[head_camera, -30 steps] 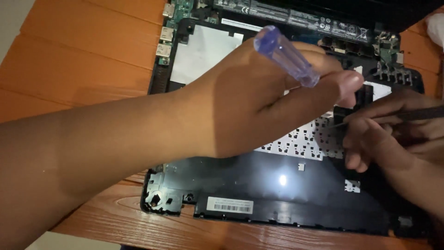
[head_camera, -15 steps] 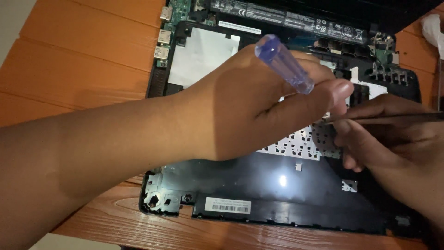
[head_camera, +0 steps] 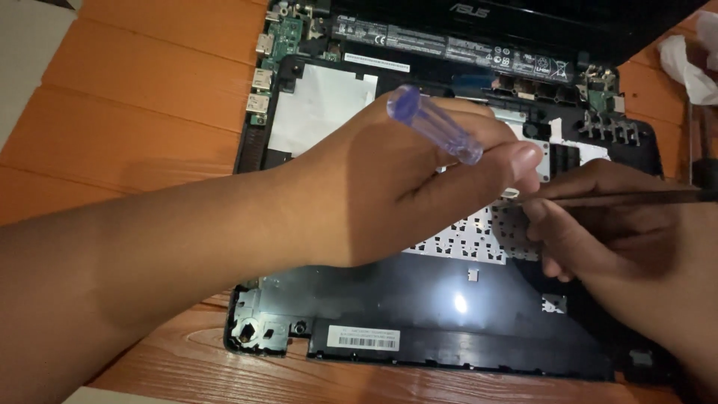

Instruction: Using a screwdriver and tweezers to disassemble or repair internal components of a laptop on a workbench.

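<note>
An opened black laptop base (head_camera: 419,307) lies on an orange wooden table, its green circuit board and white shielding exposed. My left hand (head_camera: 389,187) reaches across it, shut on a screwdriver with a clear blue handle (head_camera: 435,124) that sticks up between thumb and fingers; the tip is hidden under the hand. My right hand (head_camera: 598,224) rests on the perforated keyboard backing (head_camera: 471,239) and grips a thin dark metal tool (head_camera: 628,198), its point meeting my left fingertips near the middle of the laptop.
The laptop's dark lid (head_camera: 523,15) stands at the far edge. A crumpled white cloth (head_camera: 692,63) lies at the upper right. Orange wooden boards (head_camera: 134,112) stretch to the left, and a pale surface shows at the top left corner.
My right hand has shifted slightly right and the thin tool has levelled out. My left hand with the screwdriver has stayed almost in place.
</note>
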